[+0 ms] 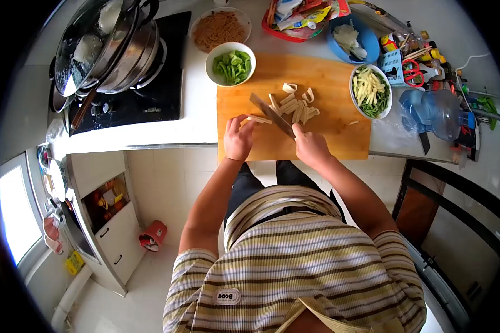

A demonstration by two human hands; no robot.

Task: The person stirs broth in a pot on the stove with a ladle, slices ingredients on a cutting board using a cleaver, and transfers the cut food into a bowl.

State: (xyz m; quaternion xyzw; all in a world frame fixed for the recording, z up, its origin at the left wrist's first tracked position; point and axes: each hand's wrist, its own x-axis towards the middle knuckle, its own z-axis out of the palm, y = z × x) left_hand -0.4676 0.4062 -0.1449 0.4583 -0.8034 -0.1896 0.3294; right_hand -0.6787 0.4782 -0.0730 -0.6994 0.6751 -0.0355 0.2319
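Note:
My right hand is wrapped round the handle of a kitchen knife, its blade slanting up and left over the wooden cutting board. To the left of the blade, my left hand has its fingers closed on a pale cream strip near the board's front left. Just right of the blade lie several cut pale pieces in a loose pile; their exact kind I cannot make out. Behind them sits a curled pale piece. The handle is mostly hidden in my right hand.
A bowl of chopped green vegetable stands at the board's back left, a bowl of yellow and green strips at its right. Behind are a plate of shredded food and a blue basin. Left, a steamer pot sits on the stove.

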